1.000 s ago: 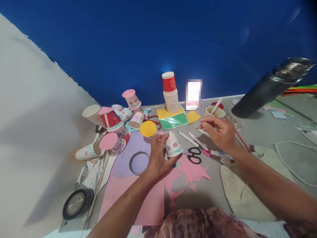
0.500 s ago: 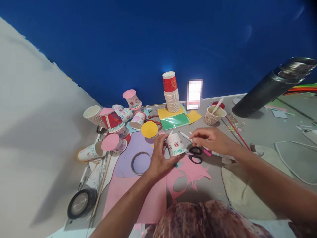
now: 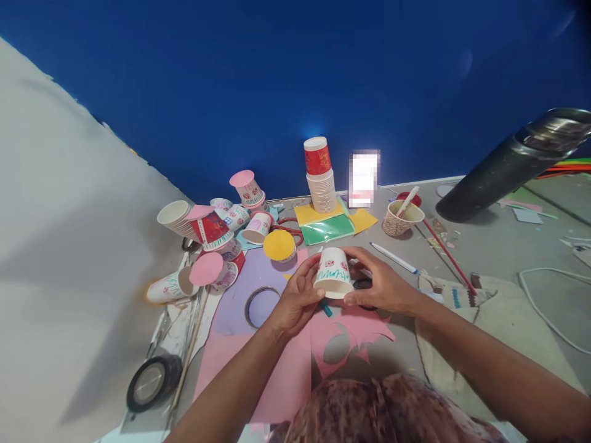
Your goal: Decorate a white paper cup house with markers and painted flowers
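Note:
Between my two hands is a white paper cup (image 3: pixel 335 271) with red marks and a green wavy line drawn on it, its open mouth tipped down toward me. My left hand (image 3: pixel 302 295) grips its left side, thumb near the rim. From the right, my right hand (image 3: pixel 383 283) curls round the other side. Black scissor handles (image 3: pixel 366 286) lie partly hidden behind the right fingers. Beneath the cup are a green marker cap (image 3: pixel 326 308) and cut pink paper scraps (image 3: pixel 351 335). A white marker (image 3: pixel 394 258) rests on the table beyond my right hand.
Decorated cups with pink paper discs (image 3: pixel 206 269) crowd the left, near a yellow-topped cup (image 3: pixel 279 246). A tall cup stack (image 3: pixel 321 184) stands at the back. To the right are a glue cup (image 3: pixel 401 218), a leaning black flask (image 3: pixel 503 169) and a cloth (image 3: pixel 489 332). Tape rolls (image 3: pixel 150 383) lie left.
My right hand has moved left from beside the pens onto the cup. The cup has turned, so its open mouth now faces me. The white marker now lies farther right.

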### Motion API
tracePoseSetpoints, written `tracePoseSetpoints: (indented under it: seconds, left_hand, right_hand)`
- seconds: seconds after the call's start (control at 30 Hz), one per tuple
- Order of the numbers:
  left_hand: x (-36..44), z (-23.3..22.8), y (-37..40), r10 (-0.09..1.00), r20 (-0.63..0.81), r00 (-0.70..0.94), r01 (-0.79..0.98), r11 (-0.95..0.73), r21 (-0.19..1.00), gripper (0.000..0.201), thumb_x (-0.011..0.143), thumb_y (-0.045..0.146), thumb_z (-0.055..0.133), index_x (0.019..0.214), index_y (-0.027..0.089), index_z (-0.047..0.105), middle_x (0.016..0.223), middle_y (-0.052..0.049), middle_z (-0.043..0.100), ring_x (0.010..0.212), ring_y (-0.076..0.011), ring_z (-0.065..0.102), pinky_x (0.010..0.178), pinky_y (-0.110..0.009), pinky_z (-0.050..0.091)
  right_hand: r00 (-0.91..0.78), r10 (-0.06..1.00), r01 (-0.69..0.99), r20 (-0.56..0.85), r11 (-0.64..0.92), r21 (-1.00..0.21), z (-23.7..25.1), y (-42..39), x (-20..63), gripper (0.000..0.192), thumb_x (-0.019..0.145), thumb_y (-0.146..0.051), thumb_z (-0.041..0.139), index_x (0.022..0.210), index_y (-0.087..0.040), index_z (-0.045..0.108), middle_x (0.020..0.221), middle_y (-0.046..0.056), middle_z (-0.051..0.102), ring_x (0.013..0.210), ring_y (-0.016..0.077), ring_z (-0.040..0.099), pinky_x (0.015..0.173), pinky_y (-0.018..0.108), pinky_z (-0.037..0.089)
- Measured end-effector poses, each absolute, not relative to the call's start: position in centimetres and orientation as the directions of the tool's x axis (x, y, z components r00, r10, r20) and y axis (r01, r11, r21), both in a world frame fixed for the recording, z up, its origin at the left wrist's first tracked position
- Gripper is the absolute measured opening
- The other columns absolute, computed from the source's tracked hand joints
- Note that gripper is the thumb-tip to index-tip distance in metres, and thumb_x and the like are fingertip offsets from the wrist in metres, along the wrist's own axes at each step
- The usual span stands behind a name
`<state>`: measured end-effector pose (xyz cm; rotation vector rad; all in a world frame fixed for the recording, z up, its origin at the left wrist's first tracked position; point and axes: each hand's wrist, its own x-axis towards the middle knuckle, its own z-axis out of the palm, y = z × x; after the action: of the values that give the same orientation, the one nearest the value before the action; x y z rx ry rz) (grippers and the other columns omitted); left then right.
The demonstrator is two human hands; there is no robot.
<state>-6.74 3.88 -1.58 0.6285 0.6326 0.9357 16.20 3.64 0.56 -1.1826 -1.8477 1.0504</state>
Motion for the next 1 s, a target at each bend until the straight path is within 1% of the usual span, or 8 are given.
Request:
tracePoseSetpoints:
  seconds: [0.07,0.17,0.3,0.4,0.47,0.67,0.87,1.0]
  left_hand:
    - [-6.8,-1.9,3.9,0.878,-0.203,0.433,-0.511,0.424,0.747,0.089,0.061,0.029,0.102,0.141,0.03,0.062,0.16,-0.009,0.053,0.155,-0.0354,0.044,0.123,-0.046,0.046]
    - [-6.8,-2.5,4.0,0.905,-0.156,0.395,-0.444,0.337,0.831,0.092,0.068,0.039,0.1,0.147,0.033,0.054,0.158,-0.011,0.05,0.153,-0.0358,0.046,0.121,-0.052,0.048]
    - [-7.2,-2.8,3.8,0.941,0.037,0.336,-0.205,0.035,0.978,0.096,0.075,0.047,0.095,0.155,0.038,0.043,0.163,-0.012,0.041,0.155,-0.0345,0.042,0.122,-0.054,0.047]
    - [-7.6,-2.5,3.7,0.919,0.151,0.363,0.034,-0.175,0.984,0.094,0.08,0.045,0.091,0.159,0.036,0.04,0.168,-0.013,0.032,0.158,-0.0363,0.036,0.123,-0.056,0.046]
    - [-7.8,-2.2,3.7,0.902,0.173,0.396,0.106,-0.232,0.967,0.094,0.082,0.041,0.088,0.161,0.036,0.037,0.17,-0.014,0.03,0.158,-0.0367,0.036,0.124,-0.057,0.046]
    - [-8.1,-1.8,3.9,0.877,0.178,0.446,0.132,-0.261,0.956,0.088,0.086,0.032,0.082,0.163,0.034,0.038,0.174,-0.013,0.03,0.161,-0.0376,0.034,0.125,-0.056,0.045]
    - [-8.0,-1.8,3.7,0.866,0.199,0.458,0.097,-0.271,0.958,0.089,0.087,0.031,0.081,0.164,0.035,0.037,0.174,-0.012,0.03,0.162,-0.0365,0.033,0.124,-0.055,0.046]
    - [-8.1,-1.7,3.8,0.865,0.194,0.462,0.11,-0.273,0.956,0.091,0.084,0.03,0.082,0.163,0.035,0.038,0.173,-0.013,0.031,0.161,-0.0379,0.034,0.122,-0.054,0.048]
  right_hand:
    - [-0.272,0.926,0.445,0.261,0.362,-0.819,0.0,3.7,16.4,0.086,0.077,-0.054,0.09,0.15,-0.026,0.053,0.145,0.016,0.064,0.125,0.0363,0.066,0.102,0.052,0.059]
    - [-0.235,0.842,0.611,0.487,0.517,-0.6,-0.8,4.0,16.9,0.085,0.08,-0.041,0.09,0.153,-0.027,0.048,0.145,0.017,0.063,0.132,0.0397,0.061,0.111,0.059,0.052]
    - [-0.29,0.785,0.692,0.547,0.567,-0.447,-1.5,4.2,17.2,0.082,0.089,-0.024,0.079,0.16,-0.032,0.039,0.147,0.017,0.061,0.134,0.0395,0.059,0.113,0.061,0.05]
    - [-0.304,0.801,0.672,0.515,0.564,-0.48,-1.7,4.0,17.1,0.086,0.087,-0.026,0.08,0.161,-0.034,0.038,0.148,0.017,0.059,0.135,0.0406,0.058,0.113,0.062,0.049]
    - [-0.309,0.814,0.639,0.492,0.561,-0.527,-1.8,3.9,17.0,0.088,0.084,-0.03,0.083,0.161,-0.032,0.039,0.149,0.018,0.059,0.136,0.0413,0.058,0.113,0.063,0.049]
    - [-0.364,0.79,0.529,0.493,0.611,-0.589,-1.8,3.7,16.9,0.085,0.085,-0.039,0.083,0.159,-0.026,0.043,0.146,0.019,0.061,0.132,0.0387,0.06,0.11,0.057,0.052]
    - [-0.379,0.796,0.572,0.471,0.602,-0.557,-2.0,3.8,17.2,0.086,0.083,-0.025,0.077,0.161,-0.026,0.042,0.147,0.018,0.062,0.133,0.0385,0.06,0.111,0.059,0.051]
    - [-0.434,0.773,0.532,0.463,0.634,-0.561,-2.0,3.9,17.3,0.086,0.085,-0.028,0.077,0.163,-0.027,0.041,0.147,0.019,0.063,0.133,0.0384,0.062,0.111,0.059,0.052]
